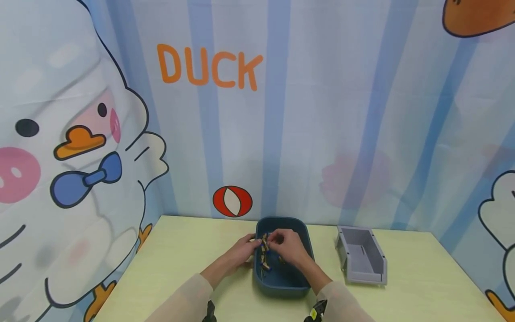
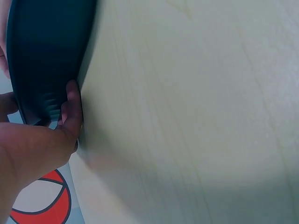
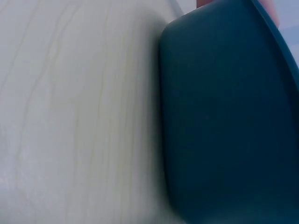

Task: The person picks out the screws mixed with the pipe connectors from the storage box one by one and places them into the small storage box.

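A dark blue plastic bin [image 1: 281, 290] stands on the table. My left hand [image 1: 242, 249] grips its left wall, thumb at the rim; in the left wrist view, fingers [image 2: 71, 109] lie along the outside of the bin [image 2: 49, 51]. Several small gold-coloured pieces with blue parts [image 1: 264, 255] lie in the bin's left side, too small to tell their kind. Over them, my right hand [image 1: 289, 245] reaches into the bin, thumb and fingers curled together in a pinch at one of the pieces. The right wrist view shows mostly the bin's outer wall [image 3: 229, 116].
To the right of the bin stands a grey open-fronted parts bin [image 1: 364, 261], with a thin dark item or mark inside. Pale wood-look table [image 1: 193, 246] lies around both. A printed cloth [image 1: 322, 112] hangs at the table's back and sides.
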Demonstrator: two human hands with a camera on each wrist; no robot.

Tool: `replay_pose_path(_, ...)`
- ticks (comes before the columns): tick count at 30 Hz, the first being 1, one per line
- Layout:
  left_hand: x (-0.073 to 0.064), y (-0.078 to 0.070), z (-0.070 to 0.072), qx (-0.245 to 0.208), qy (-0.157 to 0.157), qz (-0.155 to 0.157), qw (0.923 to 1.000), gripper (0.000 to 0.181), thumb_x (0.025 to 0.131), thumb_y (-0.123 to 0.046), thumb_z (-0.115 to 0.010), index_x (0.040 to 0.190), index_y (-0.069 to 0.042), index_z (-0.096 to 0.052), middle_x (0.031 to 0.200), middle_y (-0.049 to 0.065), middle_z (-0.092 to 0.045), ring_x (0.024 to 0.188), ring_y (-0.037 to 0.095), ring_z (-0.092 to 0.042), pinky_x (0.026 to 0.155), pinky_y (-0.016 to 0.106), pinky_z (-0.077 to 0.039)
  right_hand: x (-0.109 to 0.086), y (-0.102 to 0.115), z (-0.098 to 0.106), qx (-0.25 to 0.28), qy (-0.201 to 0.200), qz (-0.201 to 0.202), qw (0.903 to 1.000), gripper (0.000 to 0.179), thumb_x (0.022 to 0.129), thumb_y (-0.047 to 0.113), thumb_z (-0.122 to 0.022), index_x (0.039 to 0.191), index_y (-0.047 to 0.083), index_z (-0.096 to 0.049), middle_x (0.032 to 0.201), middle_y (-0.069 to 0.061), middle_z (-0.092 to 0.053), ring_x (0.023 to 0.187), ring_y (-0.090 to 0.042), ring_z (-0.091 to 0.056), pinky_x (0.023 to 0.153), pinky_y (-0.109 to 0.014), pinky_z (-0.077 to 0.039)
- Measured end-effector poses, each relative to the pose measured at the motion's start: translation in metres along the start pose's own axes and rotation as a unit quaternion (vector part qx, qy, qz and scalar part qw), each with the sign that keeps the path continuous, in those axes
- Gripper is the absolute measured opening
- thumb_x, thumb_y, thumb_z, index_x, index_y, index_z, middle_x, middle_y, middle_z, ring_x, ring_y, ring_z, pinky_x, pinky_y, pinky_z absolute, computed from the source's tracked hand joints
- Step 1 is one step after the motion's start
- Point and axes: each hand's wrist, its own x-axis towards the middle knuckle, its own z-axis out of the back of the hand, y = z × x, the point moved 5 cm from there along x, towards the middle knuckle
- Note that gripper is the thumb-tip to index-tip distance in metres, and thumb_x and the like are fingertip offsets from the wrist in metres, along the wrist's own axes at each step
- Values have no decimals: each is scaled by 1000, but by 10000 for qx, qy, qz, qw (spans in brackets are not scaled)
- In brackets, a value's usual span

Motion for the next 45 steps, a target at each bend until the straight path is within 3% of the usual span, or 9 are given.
replay_pose_path(25, 1, 0, -1, -46, -50, -12, 10000, 58, 113, -30, -49, 160, 1, -37, 147, 24, -56, 134, 40, -56, 98, 57, -57, 1, -6, -12, -397, 953, 183, 9945, 8, 88, 2, -80, 89, 6, -73, 81, 3, -67, 74, -9, -60, 67, -28, -52)
replay_pose_path(39, -3, 0, -3, 88, -160, -10, 9998, 57, 113, -29, -49, 160, 2, -38, 147, 25, -56, 132, 40, -56, 99, 58, -56, -3, -6, -19, -796, 1041, 431, 9904, 7, 85, 3, -80, 84, 7, -74, 76, 7, -67, 71, -8, -59, 67, -29, -51)
replay_pose_path(45, -2, -2, -2, 131, -159, 7, 9998, 58, 113, -30, -49, 161, 1, -37, 149, 25, -54, 135, 41, -55, 101, 58, -55, -2, -6, -19, -931, 1054, 354, 9894, 13, 86, 5, -82, 81, 11, -72, 74, 8, -66, 69, -8, -58, 67, -29, -51)
